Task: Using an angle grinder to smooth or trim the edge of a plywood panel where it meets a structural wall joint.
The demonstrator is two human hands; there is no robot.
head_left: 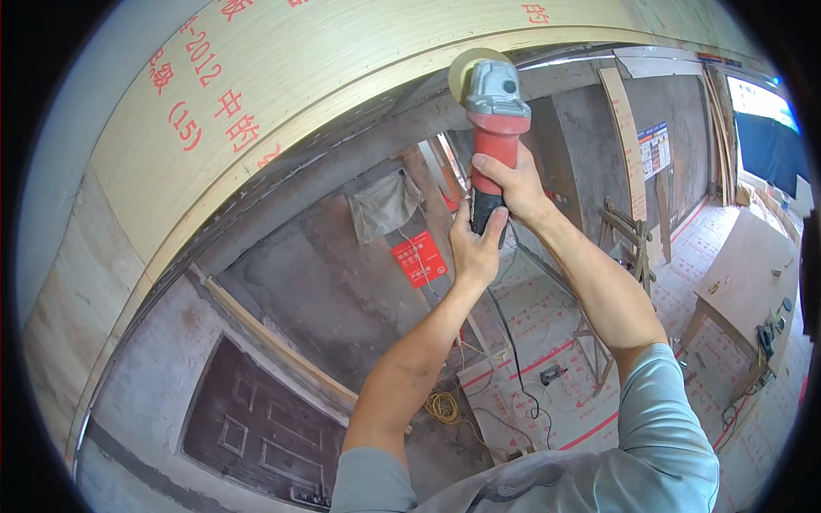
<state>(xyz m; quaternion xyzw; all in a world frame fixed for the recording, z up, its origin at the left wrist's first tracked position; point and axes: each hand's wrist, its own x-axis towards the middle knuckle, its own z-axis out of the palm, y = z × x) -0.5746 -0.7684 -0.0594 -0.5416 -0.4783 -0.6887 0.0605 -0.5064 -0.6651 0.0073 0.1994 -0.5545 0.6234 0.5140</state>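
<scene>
Both of my arms reach up and forward, holding an angle grinder (497, 128) with a grey metal head, a red body and a black rear handle. My right hand (520, 184) is wrapped around the red body. Below it, my left hand (475, 245) grips the black rear end. A pale round disc (466, 75) on the grinder's head is at or close to the lower edge of a plywood panel (299, 94) overhead; whether it touches, I cannot tell. The black power cord (510, 338) hangs from the handle toward the floor.
A wooden worktable (746, 282) with tools on it stands at the right. Beside a wall are a trestle (630, 239) and an upright plank (624, 141). A coiled yellow cable (442, 408) and a dark tool (553, 374) lie on the floor. At lower left is a dark door (261, 423).
</scene>
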